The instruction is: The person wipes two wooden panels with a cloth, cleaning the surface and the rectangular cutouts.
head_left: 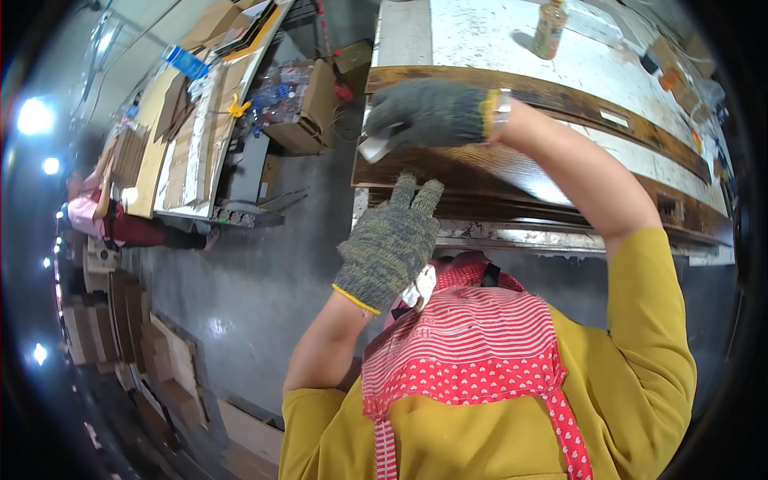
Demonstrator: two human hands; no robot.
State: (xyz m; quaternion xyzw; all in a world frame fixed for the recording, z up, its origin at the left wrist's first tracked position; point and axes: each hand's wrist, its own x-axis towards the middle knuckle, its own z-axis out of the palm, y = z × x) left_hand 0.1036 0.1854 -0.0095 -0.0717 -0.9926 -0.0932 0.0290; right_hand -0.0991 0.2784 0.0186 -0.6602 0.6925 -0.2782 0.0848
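My right hand [428, 114], in a dark grey knit glove with a yellow cuff, is closed on a small flat white piece [374, 150] at the left end of a dark brown wooden board [472, 170]. Whether that piece is cloth or something stiffer I cannot tell. My left hand [392, 240], gloved alike, has two fingers stretched out onto the board's near edge. Its thumb and other fingers are hidden. A crumpled white thing [419, 288] shows beside the left wrist, against the red and white apron; what holds it is unclear.
Another brown board [560, 100] lies farther back on the white-stained worktable [472, 36]. A bottle [550, 30] stands at the back. Left of the table, a cardboard box [308, 112] holds plastic bottles. At far left a person [100, 208] handles brown boards beside another table.
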